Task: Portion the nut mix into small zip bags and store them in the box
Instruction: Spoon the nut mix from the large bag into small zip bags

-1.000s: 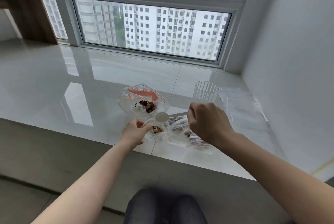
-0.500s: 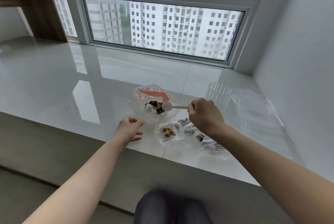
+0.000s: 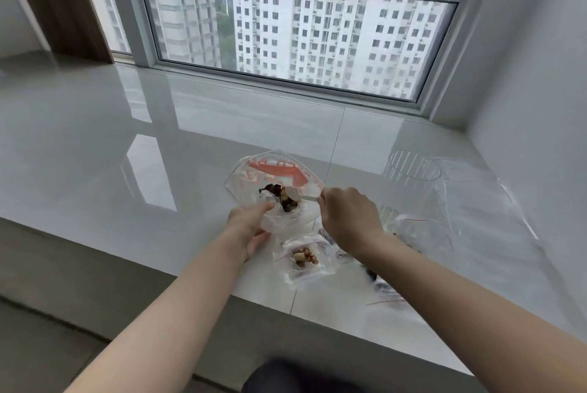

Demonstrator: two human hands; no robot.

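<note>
**Scooping under way, nothing boxed yet**

The person's right hand [image 3: 347,216] is clenched round the handle of a white spoon [image 3: 293,194], whose bowl sits among the nut mix [image 3: 281,197] inside the large clear bag with red print [image 3: 273,173]; the left hand [image 3: 251,227] grasps that bag's near edge, steadying it on the glossy white sill [image 3: 127,145].

Judging by the layout, the task is part done: one small zip bag [image 3: 305,257] with a portion of nuts lies just in front of the large bag, and at least one more filled bag [image 3: 386,292] shows by the right forearm, partly hidden; whether any is sealed cannot be told. Only a little mix remains in the large bag, so few scoops seem left; storing is still to come.

The clear ribbed container [image 3: 413,176] to the right, probably the box, looks empty; beside it lies a sheaf of clear plastic bags [image 3: 476,202]. The right forearm crosses over the filled bags, and could hinder reaching them.
</note>
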